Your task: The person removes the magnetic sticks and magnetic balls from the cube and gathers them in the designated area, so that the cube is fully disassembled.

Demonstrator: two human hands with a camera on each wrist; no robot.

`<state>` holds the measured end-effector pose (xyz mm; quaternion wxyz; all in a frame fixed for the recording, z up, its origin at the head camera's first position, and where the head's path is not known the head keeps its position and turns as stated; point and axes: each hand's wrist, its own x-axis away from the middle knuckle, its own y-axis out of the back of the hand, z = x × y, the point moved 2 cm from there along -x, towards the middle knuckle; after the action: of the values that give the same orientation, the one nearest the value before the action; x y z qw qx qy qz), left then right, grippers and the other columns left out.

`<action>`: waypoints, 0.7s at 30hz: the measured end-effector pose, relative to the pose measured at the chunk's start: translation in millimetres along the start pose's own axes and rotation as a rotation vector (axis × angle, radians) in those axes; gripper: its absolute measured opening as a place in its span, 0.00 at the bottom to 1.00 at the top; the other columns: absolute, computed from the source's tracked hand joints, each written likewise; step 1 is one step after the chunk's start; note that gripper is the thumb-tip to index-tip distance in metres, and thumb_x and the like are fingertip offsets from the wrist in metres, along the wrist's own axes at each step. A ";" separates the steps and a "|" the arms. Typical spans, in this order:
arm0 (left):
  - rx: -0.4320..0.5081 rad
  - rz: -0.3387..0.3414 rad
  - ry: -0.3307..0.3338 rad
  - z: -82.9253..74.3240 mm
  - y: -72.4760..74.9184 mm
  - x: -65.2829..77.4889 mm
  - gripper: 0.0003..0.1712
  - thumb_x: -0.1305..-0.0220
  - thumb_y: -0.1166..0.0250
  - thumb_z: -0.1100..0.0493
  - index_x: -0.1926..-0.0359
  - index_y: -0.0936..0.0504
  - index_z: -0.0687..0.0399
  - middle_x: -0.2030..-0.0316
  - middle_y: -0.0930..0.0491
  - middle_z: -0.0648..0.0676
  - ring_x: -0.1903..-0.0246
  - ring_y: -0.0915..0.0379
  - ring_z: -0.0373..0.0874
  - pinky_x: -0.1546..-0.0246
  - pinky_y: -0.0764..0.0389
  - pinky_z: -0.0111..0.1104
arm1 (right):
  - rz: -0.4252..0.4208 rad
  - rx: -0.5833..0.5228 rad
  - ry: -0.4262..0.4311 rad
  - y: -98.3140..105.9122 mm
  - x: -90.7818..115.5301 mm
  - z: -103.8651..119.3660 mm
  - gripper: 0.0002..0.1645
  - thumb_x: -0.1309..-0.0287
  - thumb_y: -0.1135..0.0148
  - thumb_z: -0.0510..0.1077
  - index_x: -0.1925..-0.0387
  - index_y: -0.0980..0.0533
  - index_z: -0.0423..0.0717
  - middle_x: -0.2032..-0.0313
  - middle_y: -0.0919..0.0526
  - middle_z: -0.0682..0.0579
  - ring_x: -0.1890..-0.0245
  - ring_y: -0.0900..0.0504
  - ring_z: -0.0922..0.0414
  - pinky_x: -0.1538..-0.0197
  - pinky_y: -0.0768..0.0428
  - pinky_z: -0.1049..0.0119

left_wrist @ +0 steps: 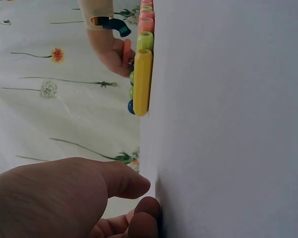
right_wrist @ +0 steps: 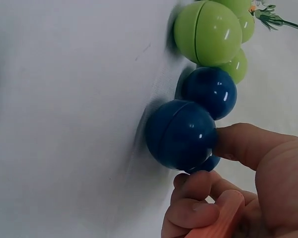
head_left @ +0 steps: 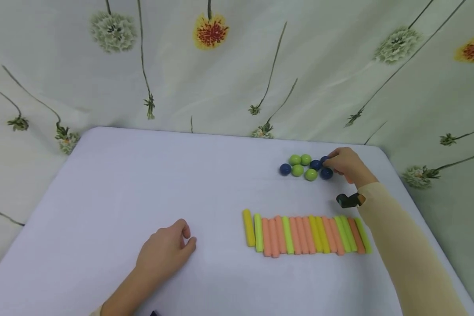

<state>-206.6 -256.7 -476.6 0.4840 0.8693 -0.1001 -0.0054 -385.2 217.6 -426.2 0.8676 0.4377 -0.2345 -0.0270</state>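
Note:
My right hand (head_left: 349,164) is at the right end of a cluster of glossy balls. In its curled fingers it holds an orange chalk-like stick (right_wrist: 221,218), held against the palm. The thumb and index finger (right_wrist: 191,186) reach around a blue ball (right_wrist: 212,162), mostly hidden behind a nearer blue ball (right_wrist: 181,135); I cannot tell whether they pinch it. Another blue ball (right_wrist: 209,92) and a green ball (right_wrist: 208,32) lie beside these. Away to the left, my left hand (head_left: 163,250) rests on the table with relaxed, bent fingers, nothing between them.
A row of yellow, green and orange sticks (head_left: 302,235) lies side by side between the hands. Its leftmost yellow stick (head_left: 249,227) is slightly apart. Everything sits on a white-covered table (head_left: 142,175); a flowered cloth (head_left: 221,87) hangs behind its far edge.

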 end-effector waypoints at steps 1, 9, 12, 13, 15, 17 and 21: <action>0.001 0.003 0.000 -0.6 -0.3 -0.2 0.07 0.40 0.37 0.54 0.67 0.27 0.51 0.88 0.33 0.43 0.90 0.41 0.37 0.89 0.40 0.30 | 0.001 0.008 -0.001 0.5 1.1 -0.4 0.29 0.36 0.44 0.47 0.38 0.34 0.36 0.58 0.28 0.42 0.65 0.30 0.50 0.62 0.29 0.60; 0.000 -0.004 -0.006 -3.5 0.6 1.1 0.08 0.40 0.36 0.55 0.67 0.27 0.51 0.88 0.32 0.43 0.90 0.40 0.38 0.88 0.39 0.31 | -0.001 0.029 0.047 4.2 5.6 -3.6 0.31 0.35 0.47 0.50 0.38 0.35 0.35 0.58 0.28 0.41 0.67 0.29 0.50 0.63 0.29 0.59; 0.008 -0.003 0.002 -3.1 0.3 2.1 0.08 0.40 0.36 0.55 0.67 0.27 0.51 0.88 0.32 0.43 0.90 0.40 0.38 0.88 0.39 0.31 | -0.005 0.019 0.048 4.2 5.7 -5.1 0.31 0.35 0.47 0.50 0.37 0.36 0.35 0.59 0.28 0.41 0.68 0.29 0.51 0.63 0.30 0.58; 0.009 -0.001 0.005 -3.0 0.1 2.1 0.08 0.40 0.36 0.54 0.68 0.27 0.50 0.88 0.32 0.43 0.90 0.40 0.38 0.88 0.39 0.31 | -0.005 0.009 0.042 4.0 6.2 -5.4 0.31 0.35 0.47 0.50 0.37 0.36 0.35 0.58 0.28 0.41 0.68 0.29 0.51 0.63 0.30 0.58; 0.011 -0.004 0.003 -2.9 0.1 2.7 0.08 0.40 0.36 0.55 0.68 0.27 0.51 0.88 0.32 0.43 0.90 0.40 0.38 0.88 0.39 0.31 | -0.014 -0.003 0.034 4.1 8.3 -4.9 0.32 0.34 0.47 0.51 0.37 0.36 0.35 0.57 0.28 0.41 0.67 0.29 0.51 0.62 0.29 0.58; 0.010 -0.010 -0.002 -2.4 0.2 3.0 0.08 0.40 0.36 0.55 0.68 0.27 0.51 0.88 0.32 0.43 0.89 0.40 0.38 0.88 0.38 0.32 | -0.030 -0.002 0.033 5.2 12.2 -3.3 0.32 0.34 0.48 0.52 0.36 0.37 0.35 0.56 0.29 0.40 0.65 0.29 0.49 0.62 0.29 0.57; -0.001 -0.019 -0.004 -2.2 1.8 3.4 0.08 0.40 0.36 0.55 0.67 0.27 0.51 0.88 0.32 0.44 0.89 0.39 0.39 0.88 0.38 0.32 | -0.076 0.010 0.066 10.6 23.0 2.4 0.33 0.33 0.53 0.53 0.36 0.38 0.35 0.55 0.29 0.39 0.63 0.29 0.47 0.64 0.29 0.58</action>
<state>-203.3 -256.4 -473.7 0.4842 0.8699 -0.0927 -0.0116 -367.5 216.6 -407.9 0.8710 0.4512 -0.1893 -0.0444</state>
